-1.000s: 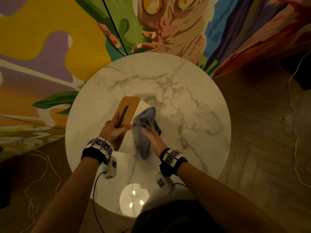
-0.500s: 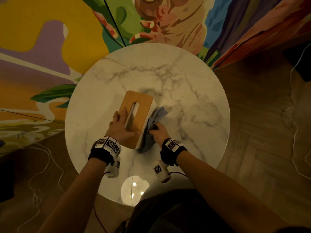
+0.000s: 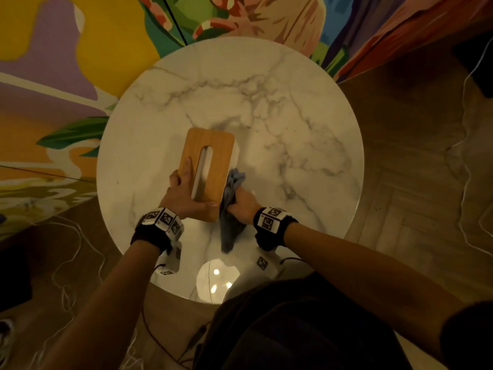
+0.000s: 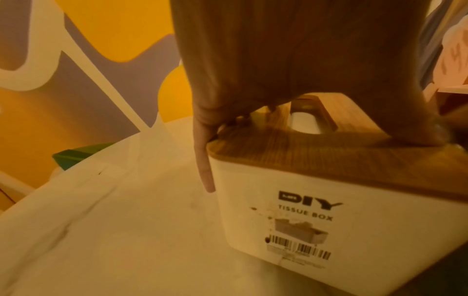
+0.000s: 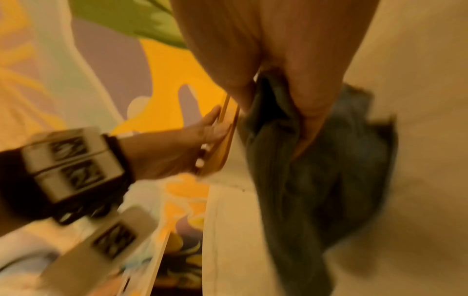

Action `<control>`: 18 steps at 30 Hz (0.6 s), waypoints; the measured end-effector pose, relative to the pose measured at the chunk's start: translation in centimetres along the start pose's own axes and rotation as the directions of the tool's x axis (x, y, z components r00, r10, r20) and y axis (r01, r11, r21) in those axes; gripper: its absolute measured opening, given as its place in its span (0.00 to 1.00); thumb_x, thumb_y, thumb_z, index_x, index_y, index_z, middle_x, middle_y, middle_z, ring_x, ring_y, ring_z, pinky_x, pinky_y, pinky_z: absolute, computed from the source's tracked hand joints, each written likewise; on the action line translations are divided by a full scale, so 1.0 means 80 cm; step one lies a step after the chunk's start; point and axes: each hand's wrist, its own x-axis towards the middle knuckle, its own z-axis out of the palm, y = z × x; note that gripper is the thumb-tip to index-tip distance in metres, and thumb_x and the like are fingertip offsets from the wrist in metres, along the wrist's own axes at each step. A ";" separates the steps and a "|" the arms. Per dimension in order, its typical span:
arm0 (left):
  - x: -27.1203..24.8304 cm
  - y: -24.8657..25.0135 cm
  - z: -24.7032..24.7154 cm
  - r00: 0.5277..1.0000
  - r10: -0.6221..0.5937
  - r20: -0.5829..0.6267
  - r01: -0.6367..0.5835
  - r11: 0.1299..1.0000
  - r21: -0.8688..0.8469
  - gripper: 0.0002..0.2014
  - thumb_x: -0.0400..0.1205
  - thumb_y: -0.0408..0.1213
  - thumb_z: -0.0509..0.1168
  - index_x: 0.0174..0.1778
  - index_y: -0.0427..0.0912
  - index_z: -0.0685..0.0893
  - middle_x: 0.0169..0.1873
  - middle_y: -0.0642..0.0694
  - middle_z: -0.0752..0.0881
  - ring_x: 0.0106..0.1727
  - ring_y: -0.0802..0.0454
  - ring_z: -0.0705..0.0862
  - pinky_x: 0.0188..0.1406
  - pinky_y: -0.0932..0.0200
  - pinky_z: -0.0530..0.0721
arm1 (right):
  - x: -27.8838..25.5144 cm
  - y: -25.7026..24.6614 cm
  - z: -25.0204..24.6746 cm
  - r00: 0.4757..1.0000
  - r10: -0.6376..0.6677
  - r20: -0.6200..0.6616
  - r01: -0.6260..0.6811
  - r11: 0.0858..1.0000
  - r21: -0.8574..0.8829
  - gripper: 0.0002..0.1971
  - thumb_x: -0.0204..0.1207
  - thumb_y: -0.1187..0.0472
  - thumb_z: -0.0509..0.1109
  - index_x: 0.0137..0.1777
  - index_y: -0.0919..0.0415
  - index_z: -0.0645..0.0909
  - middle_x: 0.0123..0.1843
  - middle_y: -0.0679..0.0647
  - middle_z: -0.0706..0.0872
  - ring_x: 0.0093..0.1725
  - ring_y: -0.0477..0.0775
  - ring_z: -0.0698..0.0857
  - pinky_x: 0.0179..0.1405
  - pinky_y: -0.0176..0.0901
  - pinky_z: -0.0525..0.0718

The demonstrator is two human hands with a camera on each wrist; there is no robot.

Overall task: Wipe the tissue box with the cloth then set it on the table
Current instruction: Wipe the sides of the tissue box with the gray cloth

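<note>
The tissue box (image 3: pixel 213 166), white with a wooden slotted lid, stands lid-up near the middle of the round marble table (image 3: pixel 293 116). My left hand (image 3: pixel 184 196) grips its near end, the thumb along the near edge and a finger (image 4: pixel 204 160) reaching down the left side. The left wrist view shows the box's (image 4: pixel 316 210) printed end face. My right hand (image 3: pixel 242 206) holds a bunched grey-blue cloth (image 3: pixel 230 228) against the box's near right side. The cloth (image 5: pixel 316 180) hangs below my right hand (image 5: pixel 291 60). Whether the box's base rests on the table is hidden.
A painted wall (image 3: pixel 66 76) curves round the far and left sides of the table. Wooden floor (image 3: pixel 413 182) lies to the right, with thin white cables (image 3: pixel 466 161) trailing on it. A bright lamp reflection (image 3: pixel 216 281) sits at the table's near edge.
The box has turned from tilted on its side to lid-up. My right hand has drawn the cloth back along the right side toward the near corner.
</note>
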 end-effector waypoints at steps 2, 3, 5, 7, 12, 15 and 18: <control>-0.001 0.001 0.000 1.000 -0.001 -0.008 0.001 1.000 -0.002 0.68 0.58 0.61 0.78 0.73 0.66 0.25 0.80 0.40 0.45 0.77 0.27 0.62 0.74 0.30 0.68 | -0.005 0.002 -0.001 0.998 -0.060 0.023 0.060 0.998 0.003 0.36 0.66 0.57 0.65 0.75 0.59 0.58 0.68 0.67 0.77 0.65 0.68 0.77 0.71 0.66 0.75; -0.001 0.001 0.000 1.000 -0.004 -0.009 0.004 1.000 -0.004 0.68 0.57 0.61 0.78 0.73 0.67 0.25 0.80 0.40 0.45 0.77 0.27 0.62 0.74 0.30 0.68 | -0.001 -0.003 -0.009 0.997 -0.065 -0.034 0.067 0.996 0.063 0.35 0.70 0.58 0.64 0.77 0.58 0.56 0.71 0.67 0.76 0.67 0.68 0.76 0.74 0.65 0.73; -0.002 0.003 0.000 1.000 -0.012 -0.008 0.012 1.000 -0.005 0.68 0.57 0.62 0.78 0.73 0.68 0.25 0.80 0.40 0.46 0.76 0.26 0.63 0.73 0.30 0.68 | 0.004 -0.015 -0.020 0.978 -0.049 -0.202 0.083 0.984 0.161 0.30 0.77 0.59 0.61 0.78 0.58 0.55 0.74 0.65 0.74 0.69 0.65 0.76 0.73 0.59 0.71; -0.003 0.004 0.000 1.000 -0.016 -0.014 0.016 1.000 0.003 0.67 0.58 0.61 0.78 0.73 0.66 0.26 0.79 0.40 0.47 0.75 0.27 0.64 0.73 0.31 0.69 | -0.004 -0.011 -0.009 0.985 -0.032 -0.167 0.053 0.991 0.123 0.29 0.75 0.62 0.62 0.75 0.61 0.58 0.71 0.67 0.77 0.68 0.69 0.76 0.72 0.62 0.74; -0.009 0.009 -0.003 0.999 -0.031 -0.042 0.030 0.999 -0.021 0.64 0.61 0.58 0.78 0.77 0.63 0.30 0.78 0.37 0.54 0.74 0.29 0.68 0.71 0.33 0.72 | -0.047 0.028 -0.010 0.977 -0.040 0.208 0.046 0.999 -0.027 0.17 0.68 0.72 0.66 0.58 0.73 0.75 0.57 0.73 0.83 0.57 0.70 0.82 0.64 0.65 0.80; -0.015 0.008 -0.009 0.997 -0.033 -0.066 0.033 0.999 -0.004 0.59 0.65 0.61 0.74 0.78 0.64 0.34 0.78 0.35 0.61 0.72 0.29 0.70 0.70 0.32 0.72 | -0.055 0.046 -0.052 1.000 0.005 0.009 -0.007 0.974 0.227 0.20 0.62 0.73 0.66 0.57 0.72 0.79 0.57 0.67 0.86 0.57 0.61 0.82 0.65 0.58 0.79; -0.024 0.005 -0.007 0.994 -0.038 -0.101 0.039 0.999 0.005 0.51 0.70 0.62 0.69 0.78 0.66 0.39 0.77 0.35 0.68 0.71 0.30 0.73 0.69 0.34 0.73 | -0.075 0.065 -0.099 0.975 0.152 -0.163 -0.053 0.867 0.496 0.18 0.65 0.72 0.67 0.56 0.73 0.81 0.52 0.65 0.86 0.52 0.60 0.83 0.58 0.57 0.82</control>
